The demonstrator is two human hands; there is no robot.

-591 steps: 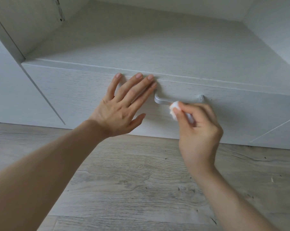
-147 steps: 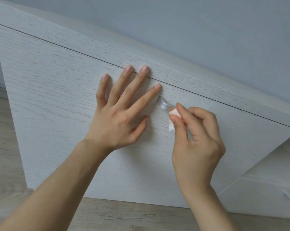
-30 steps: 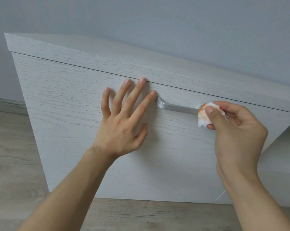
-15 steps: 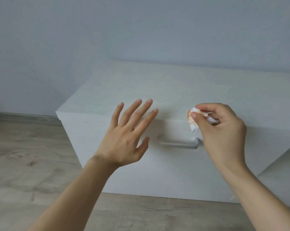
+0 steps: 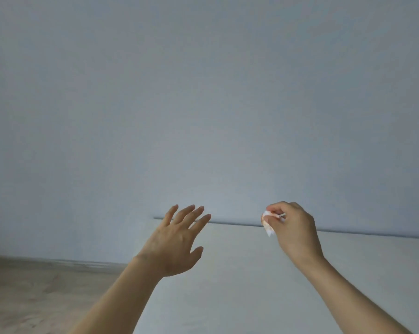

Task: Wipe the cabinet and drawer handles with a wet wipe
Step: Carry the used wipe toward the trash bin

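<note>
Pale blue-grey wall [image 5: 203, 92] fills most of the view, and no handle shows anywhere in it. The wet wipe [image 5: 267, 225], crumpled and tinged orange on one side, sits right at the rear edge of the white cabinet top [image 5: 239, 273], where that top meets the wall. The right hand [image 5: 294, 231] pinches it between thumb and fingertips. The wipe pokes out on the hand's left side and hangs a little below the fingers. The left hand [image 5: 177, 239] hovers spread and empty over the same rear edge, well to the left of the wipe, touching nothing. Wooden floor [image 5: 35, 297] shows left of the cabinet top. With both hands off any handle, the step in hand looks like reaching for one. It likely calls for looking down to find the handle, turning a cleaner face of the wipe outward, then wrapping it round the bar and running its whole length while the free hand steadies the front.
</note>
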